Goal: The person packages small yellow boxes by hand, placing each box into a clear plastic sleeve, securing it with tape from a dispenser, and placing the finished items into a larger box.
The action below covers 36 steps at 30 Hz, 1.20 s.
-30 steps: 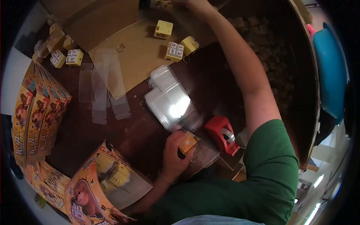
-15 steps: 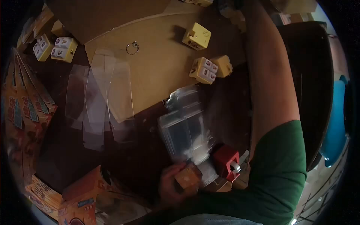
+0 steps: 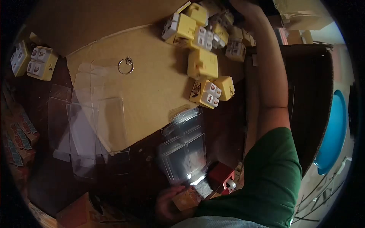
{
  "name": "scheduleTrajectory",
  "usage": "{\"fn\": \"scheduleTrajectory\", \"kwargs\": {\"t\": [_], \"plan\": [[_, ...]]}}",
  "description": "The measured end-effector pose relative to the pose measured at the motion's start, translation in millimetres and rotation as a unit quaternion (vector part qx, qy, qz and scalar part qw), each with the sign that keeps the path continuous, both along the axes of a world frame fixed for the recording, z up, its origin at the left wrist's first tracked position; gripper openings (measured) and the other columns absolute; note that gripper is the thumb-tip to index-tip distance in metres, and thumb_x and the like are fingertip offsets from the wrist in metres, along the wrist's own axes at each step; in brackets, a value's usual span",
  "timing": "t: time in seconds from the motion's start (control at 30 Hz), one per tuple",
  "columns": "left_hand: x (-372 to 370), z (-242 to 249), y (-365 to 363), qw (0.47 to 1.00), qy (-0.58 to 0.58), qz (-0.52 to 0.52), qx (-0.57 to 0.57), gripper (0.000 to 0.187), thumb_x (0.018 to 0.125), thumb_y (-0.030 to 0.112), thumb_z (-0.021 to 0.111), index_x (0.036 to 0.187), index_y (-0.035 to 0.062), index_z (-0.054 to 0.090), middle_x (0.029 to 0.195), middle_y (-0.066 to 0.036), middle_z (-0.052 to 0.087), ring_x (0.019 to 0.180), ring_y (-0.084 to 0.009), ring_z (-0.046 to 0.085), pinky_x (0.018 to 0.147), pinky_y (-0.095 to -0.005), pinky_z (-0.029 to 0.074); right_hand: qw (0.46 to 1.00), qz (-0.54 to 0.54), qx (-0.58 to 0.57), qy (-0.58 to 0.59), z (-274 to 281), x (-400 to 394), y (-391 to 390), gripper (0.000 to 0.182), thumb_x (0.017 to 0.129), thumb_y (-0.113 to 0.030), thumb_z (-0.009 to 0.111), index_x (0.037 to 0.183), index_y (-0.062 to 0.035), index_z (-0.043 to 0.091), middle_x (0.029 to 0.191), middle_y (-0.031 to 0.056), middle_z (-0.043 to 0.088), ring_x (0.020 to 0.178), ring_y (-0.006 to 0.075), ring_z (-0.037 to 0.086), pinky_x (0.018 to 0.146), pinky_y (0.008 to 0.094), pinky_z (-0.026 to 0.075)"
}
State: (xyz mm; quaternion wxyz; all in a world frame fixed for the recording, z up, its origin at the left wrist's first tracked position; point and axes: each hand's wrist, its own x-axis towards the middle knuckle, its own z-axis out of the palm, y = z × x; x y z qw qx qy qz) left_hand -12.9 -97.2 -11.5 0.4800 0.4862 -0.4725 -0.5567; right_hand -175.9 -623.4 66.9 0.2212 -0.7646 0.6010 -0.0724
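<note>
At the bottom, my left hand is closed around a small orange printed box; its outline is dim and slightly blurred. Just above that box lies clear plastic packaging, and a red tape dispenser sits to its right. My right arm stretches up to the top edge, where my right hand is partly cut off and dark. Its fingers are hidden. Nearest to it is a pile of yellow cube-shaped gadgets with white buttons.
Flat clear plastic sleeves overlap a cardboard sheet bearing a metal key ring. Two yellow gadgets stand at the left. Orange printed cards lie at the far left. A cardboard box is at right, beside a blue object.
The view has shifted upward, so more of the yellow gadget pile shows at the top. My right arm still reaches up there, and my left hand keeps the orange box.
</note>
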Motion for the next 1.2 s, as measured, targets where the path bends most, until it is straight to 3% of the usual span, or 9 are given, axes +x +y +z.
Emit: {"fn": "scheduleTrajectory", "kwargs": {"t": [0.3,1.2], "plan": [[6,-3,-6,1.0,0.0,0.0,0.008,0.053,0.079,0.007,0.074,0.125,0.0019,0.049,0.124,-0.018,0.054,0.115,-0.0313,0.055,0.101,-0.0415,0.044,0.997,0.003,-0.076,0.026,-41,79,-44,0.053,0.094,-0.044,0.06,0.138,-0.0142,0.052,0.128,0.0146,0.059,0.115,0.0265,0.058,0.098,0.0375,0.048],[17,-5,-10,0.999,0.015,0.007,0.049,0.052,0.079,0.007,0.073,0.124,0.0008,0.048,0.123,-0.016,0.053,0.116,-0.0291,0.054,0.101,-0.0405,0.043,0.996,-0.011,-0.085,0.019,-17,45,-41,0.05,0.094,-0.044,0.058,0.137,-0.0195,0.054,0.132,0.0149,0.057,0.118,0.0283,0.056,0.099,0.039,0.047]]}}
